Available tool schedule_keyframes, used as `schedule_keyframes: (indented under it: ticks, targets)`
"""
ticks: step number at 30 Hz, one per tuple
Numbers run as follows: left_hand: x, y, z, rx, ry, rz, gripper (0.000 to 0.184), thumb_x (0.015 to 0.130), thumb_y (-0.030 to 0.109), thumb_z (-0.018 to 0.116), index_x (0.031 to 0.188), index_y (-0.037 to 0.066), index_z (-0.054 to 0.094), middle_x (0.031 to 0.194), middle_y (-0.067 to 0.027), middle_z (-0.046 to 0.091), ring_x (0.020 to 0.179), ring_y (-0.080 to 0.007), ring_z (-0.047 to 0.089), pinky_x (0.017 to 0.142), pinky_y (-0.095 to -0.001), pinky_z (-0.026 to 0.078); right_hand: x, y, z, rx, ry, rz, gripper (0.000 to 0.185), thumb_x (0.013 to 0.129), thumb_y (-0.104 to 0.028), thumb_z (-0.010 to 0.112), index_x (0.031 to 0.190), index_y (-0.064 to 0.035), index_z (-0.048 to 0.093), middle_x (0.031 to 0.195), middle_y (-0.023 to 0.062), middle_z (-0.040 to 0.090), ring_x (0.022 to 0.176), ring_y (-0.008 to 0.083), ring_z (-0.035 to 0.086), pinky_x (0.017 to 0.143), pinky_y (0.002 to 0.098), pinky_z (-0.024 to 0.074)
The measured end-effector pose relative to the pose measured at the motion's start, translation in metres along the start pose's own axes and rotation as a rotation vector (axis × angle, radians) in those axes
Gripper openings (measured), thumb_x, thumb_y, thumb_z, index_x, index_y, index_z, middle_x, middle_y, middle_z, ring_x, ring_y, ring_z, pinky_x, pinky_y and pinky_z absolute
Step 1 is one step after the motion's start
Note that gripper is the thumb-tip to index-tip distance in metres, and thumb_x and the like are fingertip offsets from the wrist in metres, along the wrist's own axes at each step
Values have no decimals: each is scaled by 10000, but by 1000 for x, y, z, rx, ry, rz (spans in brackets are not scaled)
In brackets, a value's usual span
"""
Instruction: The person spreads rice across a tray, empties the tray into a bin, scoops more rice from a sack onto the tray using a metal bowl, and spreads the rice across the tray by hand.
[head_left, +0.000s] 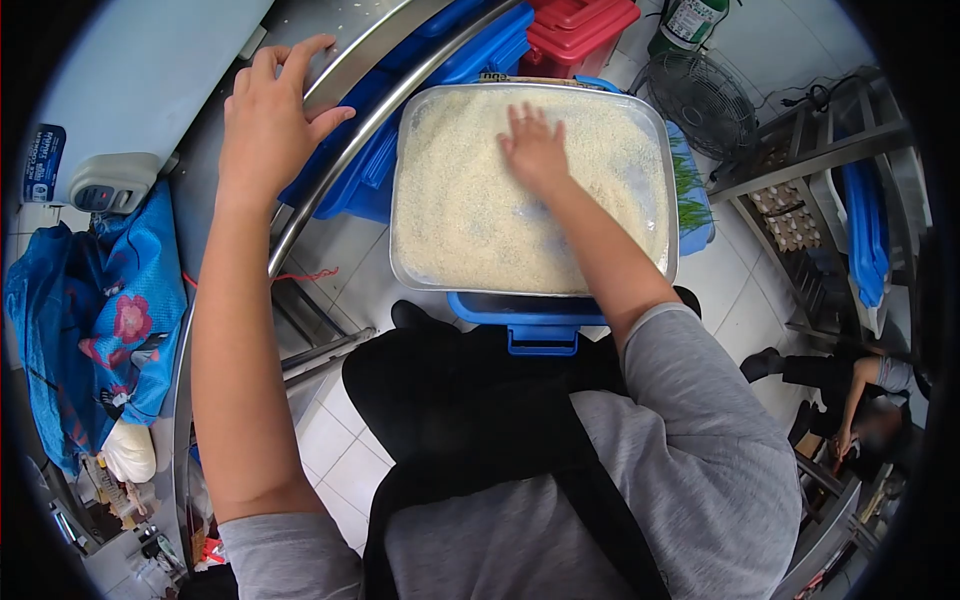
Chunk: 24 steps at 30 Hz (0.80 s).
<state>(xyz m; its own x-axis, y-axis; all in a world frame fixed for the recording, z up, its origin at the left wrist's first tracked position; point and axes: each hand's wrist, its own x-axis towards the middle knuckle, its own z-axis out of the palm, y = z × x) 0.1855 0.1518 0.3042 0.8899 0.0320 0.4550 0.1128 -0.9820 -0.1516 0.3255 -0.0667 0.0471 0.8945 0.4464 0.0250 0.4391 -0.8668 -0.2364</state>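
Observation:
A large metal tray [396, 245] holds a layer of pale, fine crumbs [465, 190], thinner at the right, where patches of the bottom show through. My right hand [537, 150] is over the far middle of the crumbs, palm down with fingers spread and slightly blurred; it appears to touch them. My left hand [268, 125] is at the steel table [385, 35] to the left, fingers apart and bent over its edge, holding nothing. Beneath the tray is a blue lidded bin [540, 338], its latch facing me.
Blue bins [350, 180] and a red bin [580, 35] stand beyond the tray. A black fan [700, 100] is at the far right, near a rack with egg trays [785, 215]. Another person [885, 400] crouches at the right. A blue bag [120, 310] hangs at the left.

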Motion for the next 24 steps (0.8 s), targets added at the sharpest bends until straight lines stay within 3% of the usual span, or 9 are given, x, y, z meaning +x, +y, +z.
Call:
schedule_keyframes:
  ticks: [5, 9, 15, 18, 21, 24]
  targets:
    - [0, -1, 1, 3, 11, 9, 689, 689, 316, 815, 1309, 298, 515, 1146, -45, 550, 1056, -268, 541, 866, -441, 453, -30, -25, 3, 34, -62, -282, 550, 1006, -406, 298, 1505, -176, 278, 1582, 68, 211, 1462, 271, 180, 1172, 548, 111]
    - [0, -1, 0, 1, 11, 2, 688, 692, 318, 814, 1311, 299, 514, 1146, -43, 551, 1064, -265, 541, 871, -438, 452, -34, 10, -7, -70, -71, -267, 530, 1006, -404, 300, 1497, -202, 302, 1583, 40, 215, 1461, 257, 187, 1175, 543, 103]
    - [-1, 1, 0, 8, 23, -2, 680, 700, 318, 809, 1313, 289, 517, 1152, -48, 562, 1080, -267, 546, 882, -426, 450, -19, 97, -26, -190, 3, -47, 529, 1004, -391, 310, 1503, -216, 290, 1584, 14, 218, 1458, 257, 198, 1175, 542, 93]
    - [-1, 1, -1, 8, 14, -11, 679, 700, 316, 809, 1313, 287, 518, 1156, -51, 565, 1081, -266, 547, 885, -424, 448, -20, 125, -31, -189, 7, 50, 551, 1000, -404, 321, 1505, -187, 284, 1583, 43, 222, 1460, 271, 193, 1168, 548, 101]
    - [-1, 1, -1, 10, 9, -13, 680, 698, 316, 811, 1312, 288, 519, 1157, -52, 565, 1081, -263, 548, 888, -426, 446, -27, 138, -28, -144, 65, 200, 601, 991, -433, 340, 1501, -121, 282, 1572, 132, 224, 1459, 314, 182, 1158, 562, 102]
    - [0, 1, -1, 11, -2, -20, 679, 700, 319, 810, 1312, 289, 517, 1154, -53, 564, 1081, -265, 548, 884, -426, 448, -39, 125, -18, -124, 90, 290, 608, 990, -434, 338, 1503, -113, 276, 1573, 146, 212, 1455, 333, 184, 1157, 567, 103]
